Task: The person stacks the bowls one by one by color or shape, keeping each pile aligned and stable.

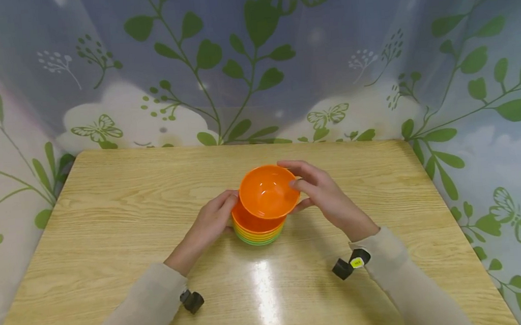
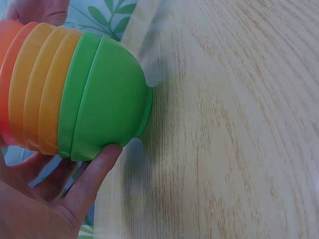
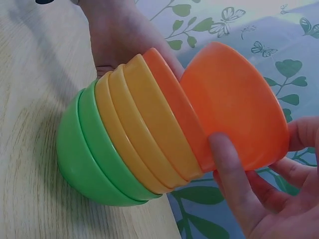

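An orange bowl (image 1: pixel 268 191) is tilted above a stack of nested bowls, its inside facing the head camera. My right hand (image 1: pixel 322 193) holds this bowl at its right side, with the thumb over the rim. Below it, another orange bowl (image 3: pixel 174 107) tops the stack, followed by several yellow bowls (image 3: pixel 144 117) and two green bowls (image 2: pixel 112 99). Around the left side of the stack, my left hand (image 1: pixel 211 215) grips it, fingers reaching down to the lowest green bowl. Whether the stack's base touches the table is hard to tell.
The wooden table (image 1: pixel 129 193) extends around the bowls on all sides. Behind it and at both sides hang curtains (image 1: pixel 236 83) printed with leaves and butterflies. Small black devices (image 1: pixel 192 301) are strapped at both wrists.
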Demonstrator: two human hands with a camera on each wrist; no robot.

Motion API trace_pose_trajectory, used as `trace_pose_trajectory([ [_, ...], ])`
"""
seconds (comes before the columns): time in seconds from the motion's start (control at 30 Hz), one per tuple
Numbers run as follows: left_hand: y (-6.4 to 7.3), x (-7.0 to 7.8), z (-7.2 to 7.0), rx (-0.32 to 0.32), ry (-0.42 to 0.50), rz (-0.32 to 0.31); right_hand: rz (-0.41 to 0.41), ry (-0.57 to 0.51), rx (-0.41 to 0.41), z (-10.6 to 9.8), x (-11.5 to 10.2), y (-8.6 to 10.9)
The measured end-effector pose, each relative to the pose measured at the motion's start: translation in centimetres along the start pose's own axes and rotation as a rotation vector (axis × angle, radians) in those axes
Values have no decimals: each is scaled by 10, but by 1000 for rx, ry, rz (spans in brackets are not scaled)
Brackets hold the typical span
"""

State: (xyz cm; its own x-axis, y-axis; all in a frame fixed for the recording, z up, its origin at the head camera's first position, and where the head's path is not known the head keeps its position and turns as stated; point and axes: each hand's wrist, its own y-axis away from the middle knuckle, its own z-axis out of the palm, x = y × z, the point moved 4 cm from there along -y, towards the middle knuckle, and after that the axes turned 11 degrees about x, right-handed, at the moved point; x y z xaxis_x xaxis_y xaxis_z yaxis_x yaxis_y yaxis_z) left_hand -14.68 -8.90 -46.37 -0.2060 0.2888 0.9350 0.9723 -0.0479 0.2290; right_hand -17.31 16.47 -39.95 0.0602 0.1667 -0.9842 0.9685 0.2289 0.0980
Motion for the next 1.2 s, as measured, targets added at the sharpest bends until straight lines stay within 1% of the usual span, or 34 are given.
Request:
trace_pose_trajectory([
  [0.3,0,-1,-1,7,-11,0,3,7,-2,2,3,1],
  [0.73,0,-1,0,9,-3,-9,-39,64,-24,6,5,3],
  [0.97,0,-1,1,1,-4,-1,-63,91,-48,10,5,4],
  [1.2,1,-2,-1,0,22,0,-76,101,-58,13,9,4],
])
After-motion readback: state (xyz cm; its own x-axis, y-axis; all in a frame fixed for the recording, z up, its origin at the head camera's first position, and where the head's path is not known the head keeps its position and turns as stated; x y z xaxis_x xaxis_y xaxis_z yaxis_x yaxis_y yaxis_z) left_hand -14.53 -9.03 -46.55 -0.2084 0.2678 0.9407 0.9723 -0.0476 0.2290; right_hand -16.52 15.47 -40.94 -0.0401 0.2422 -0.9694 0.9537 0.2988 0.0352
